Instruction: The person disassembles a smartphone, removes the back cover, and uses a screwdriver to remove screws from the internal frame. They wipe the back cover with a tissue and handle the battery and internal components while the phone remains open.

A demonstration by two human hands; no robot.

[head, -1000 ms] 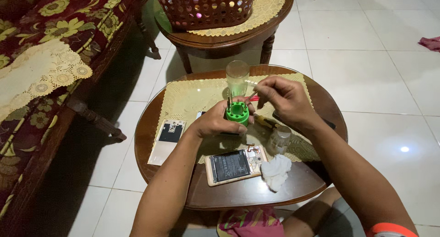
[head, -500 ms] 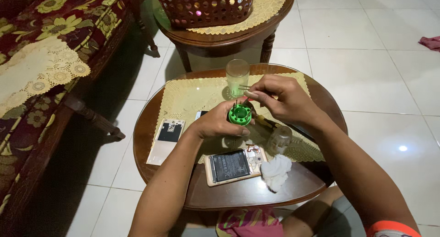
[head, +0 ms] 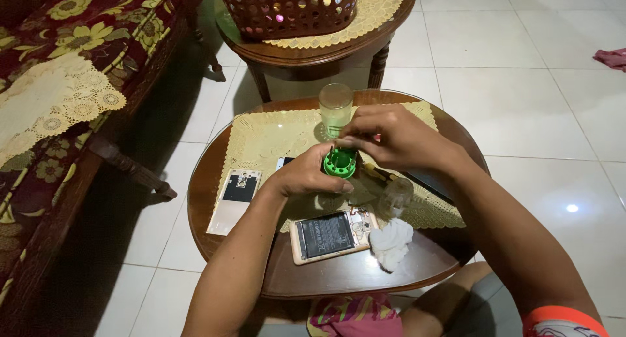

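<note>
My left hand grips a round green holder with holes in its top, held just above the oval wooden table. Directly over the holder, my right hand pinches a small thin item, too small to identify. An opened phone with its battery showing lies face down near the front edge. Its detached back cover lies to the left.
A drinking glass stands on the yellow lace mat behind my hands. A white crumpled cloth and a small clear bottle sit at right. A second table with a woven basket stands behind, a floral sofa to the left.
My right hand has moved left and closed in over the green holder. The left hand with the holder has stayed nearly in place.
</note>
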